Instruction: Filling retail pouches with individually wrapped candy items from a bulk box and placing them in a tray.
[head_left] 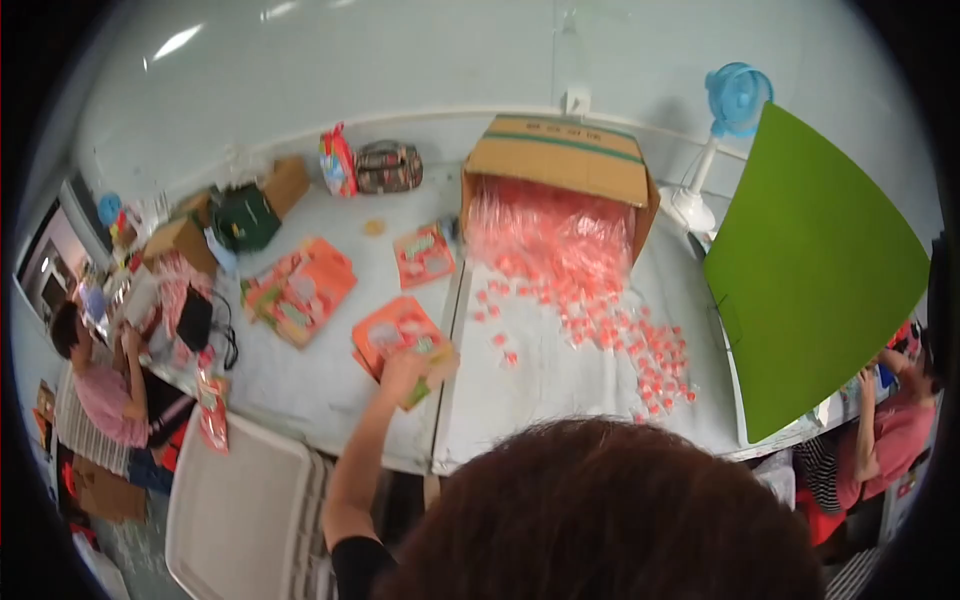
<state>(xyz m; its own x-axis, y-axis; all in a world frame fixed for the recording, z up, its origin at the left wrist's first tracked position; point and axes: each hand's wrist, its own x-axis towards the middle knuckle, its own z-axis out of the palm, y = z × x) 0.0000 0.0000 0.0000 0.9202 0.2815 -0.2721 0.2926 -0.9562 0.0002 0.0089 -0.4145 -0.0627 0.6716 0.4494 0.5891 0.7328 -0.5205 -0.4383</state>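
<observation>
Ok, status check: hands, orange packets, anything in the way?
Left hand at the orange packets, grip too blurred to tell. Right hand out of sight. Packets overlapping on white table. Head blocks part of view; pink pieces scattered rightward.

My left fingers [408,364] are blurred, so I can't tell whether they grip the orange packet [388,322] or merely touch it. My right fingers are out of sight, and my own dark hair [600,510] covers part of the bench [535,400]. My black sleeve [358,568] is cut off below. The pink pieces [660,370] are too small for me to identify; their heap hides the back of the cardboard box [560,152]. A green board [815,270] blocks my view beyond it.
</observation>
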